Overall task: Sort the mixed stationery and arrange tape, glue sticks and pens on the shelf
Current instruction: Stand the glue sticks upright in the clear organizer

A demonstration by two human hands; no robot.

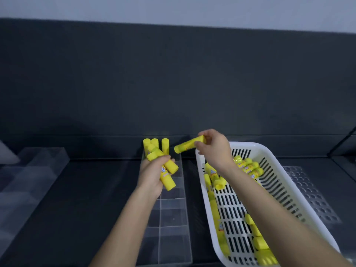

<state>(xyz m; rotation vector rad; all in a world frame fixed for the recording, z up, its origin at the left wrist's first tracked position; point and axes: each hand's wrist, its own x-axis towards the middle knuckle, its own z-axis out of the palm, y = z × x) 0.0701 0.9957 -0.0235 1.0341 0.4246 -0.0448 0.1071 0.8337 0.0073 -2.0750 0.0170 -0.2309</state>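
Note:
My left hand grips a bundle of yellow glue sticks over a clear divided organizer on the dark shelf. At the organizer's far end, three glue sticks stand upright in its cells. My right hand pinches a single yellow glue stick, held nearly level above the gap between organizer and basket. A white slotted basket to the right holds several more yellow glue sticks, lying loose along its left side and far end.
A clear stepped acrylic stand sits at the left. A clear perforated holder lies right of the basket. The shelf's dark back wall rises just behind the organizer.

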